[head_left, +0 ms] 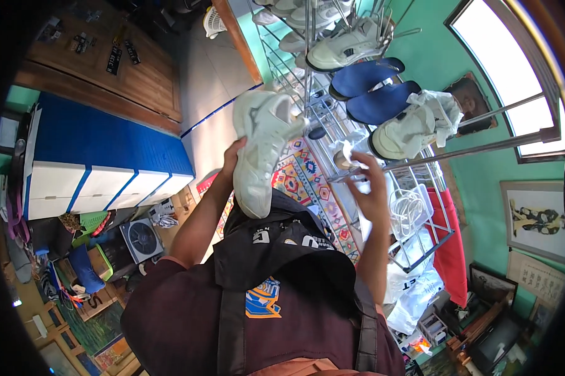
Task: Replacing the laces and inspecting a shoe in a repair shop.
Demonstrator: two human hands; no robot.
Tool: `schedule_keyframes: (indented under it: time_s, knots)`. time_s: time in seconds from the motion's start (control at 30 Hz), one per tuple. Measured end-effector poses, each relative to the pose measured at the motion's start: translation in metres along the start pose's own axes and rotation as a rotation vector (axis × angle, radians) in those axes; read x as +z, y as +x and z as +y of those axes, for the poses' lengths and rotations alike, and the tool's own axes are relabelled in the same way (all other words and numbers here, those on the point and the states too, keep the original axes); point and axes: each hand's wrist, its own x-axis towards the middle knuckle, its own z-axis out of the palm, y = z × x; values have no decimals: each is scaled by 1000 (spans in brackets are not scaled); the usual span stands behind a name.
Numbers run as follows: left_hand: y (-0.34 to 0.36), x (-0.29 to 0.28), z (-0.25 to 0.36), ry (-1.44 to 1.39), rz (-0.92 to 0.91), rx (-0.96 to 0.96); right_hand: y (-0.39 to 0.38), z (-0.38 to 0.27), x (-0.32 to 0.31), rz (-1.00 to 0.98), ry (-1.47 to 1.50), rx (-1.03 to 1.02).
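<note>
A white sneaker point(255, 160) is held up in front of my body, toe toward me, with my left hand point(233, 160) closed around its left side. Most of that hand's fingers are hidden by the shoe. To the right of the sneaker, my right hand point(371, 182) is raised with bent fingers beside the metal shoe rack point(408, 164). A small white crumpled piece like tissue point(347, 149) shows at its fingertips and looks pinched there. My right hand is apart from the sneaker. A black apron point(282, 250) hangs over my chest.
On the rack stand blue slip-on shoes point(373, 94), a paper-stuffed white sneaker point(414, 128) and several other shoes. Beneath are a patterned rug point(301, 172) and white plastic bags point(417, 297). A blue and white cabinet point(113, 150) stands left, near a wooden door point(107, 62).
</note>
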Motion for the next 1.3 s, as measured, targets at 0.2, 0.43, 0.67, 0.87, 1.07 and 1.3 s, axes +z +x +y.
schedule_keyframes:
  time_s: [0.2,0.43,0.67,0.87,1.07,1.3]
  knots:
    - [6,14,45,171,-41,-126,74,-24,118,-71,-161,-122]
    - [23,-100,112,132,-89,18,123,-27,231,31,-242,-181]
    - [21,-203,193,-44,16,47,161,-33,364,223,-80,-102]
    - [42,-228,257,-228,41,108,172,-11,427,-132,472,640]
    - [90,-282,247,32,43,75,192,35,452,-250,1255,935]
    - [101,-273,345,1124,158,186,230,149,439,260,1042,1013]
